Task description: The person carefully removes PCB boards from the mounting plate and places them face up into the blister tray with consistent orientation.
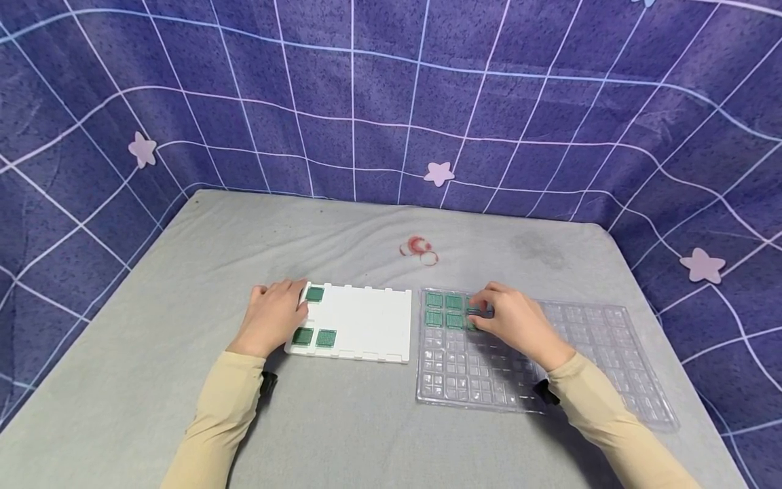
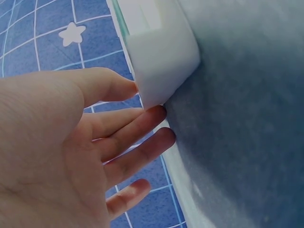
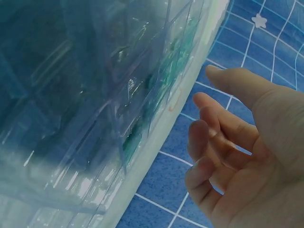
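A white rectangular tray lies on the table, with a few small green circuit boards at its left end. My left hand holds this tray by its left edge, thumb and fingertips against the rim in the left wrist view. To the right is a clear plastic compartment tray. Several green circuit boards fill pockets in its upper left corner. Over those pockets hovers my right hand, thumb and fingers apart. No board shows between them in the right wrist view; the hand partly covers the nearest boards.
A grey cloth covers the table, with a red printed mark behind the trays. Blue grid-patterned curtains with star shapes close off the back and sides. A narrow gap separates the two trays.
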{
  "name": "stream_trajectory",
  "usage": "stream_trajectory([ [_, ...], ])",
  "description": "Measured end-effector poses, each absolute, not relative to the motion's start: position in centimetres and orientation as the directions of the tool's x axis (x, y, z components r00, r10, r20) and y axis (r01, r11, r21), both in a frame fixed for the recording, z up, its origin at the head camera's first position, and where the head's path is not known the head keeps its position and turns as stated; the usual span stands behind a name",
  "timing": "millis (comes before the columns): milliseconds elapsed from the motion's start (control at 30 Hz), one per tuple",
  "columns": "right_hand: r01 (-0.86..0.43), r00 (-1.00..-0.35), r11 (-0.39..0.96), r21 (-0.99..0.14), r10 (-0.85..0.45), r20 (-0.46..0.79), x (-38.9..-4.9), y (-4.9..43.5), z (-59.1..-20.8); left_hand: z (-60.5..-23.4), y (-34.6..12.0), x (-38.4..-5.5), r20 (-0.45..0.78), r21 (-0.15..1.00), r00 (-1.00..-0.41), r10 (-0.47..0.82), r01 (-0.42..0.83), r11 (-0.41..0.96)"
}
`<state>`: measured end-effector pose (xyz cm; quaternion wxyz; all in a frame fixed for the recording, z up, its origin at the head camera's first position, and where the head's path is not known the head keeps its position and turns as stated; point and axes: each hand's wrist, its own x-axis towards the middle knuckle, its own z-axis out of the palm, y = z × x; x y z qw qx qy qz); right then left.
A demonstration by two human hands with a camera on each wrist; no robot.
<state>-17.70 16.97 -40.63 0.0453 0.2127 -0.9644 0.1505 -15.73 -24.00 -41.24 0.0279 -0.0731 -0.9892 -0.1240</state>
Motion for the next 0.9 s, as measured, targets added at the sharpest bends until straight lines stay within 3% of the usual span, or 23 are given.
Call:
stream_trajectory([
  [567,-0.458,-0.889,0.844,-0.278,-0.431,0.154,-18.0,15.1,-39.9,-40.4,-24.9,-15.6,-0.080,0.282,-0.982,0.171,0.142,0.949],
  [900,-0.479,-0.878,0.824,-0.303,-0.452,0.159,-18.2,12.8,-39.5,-40.4,-24.8,-15.4,-0.091,0.299,-0.981,0.170,0.136,0.945],
])
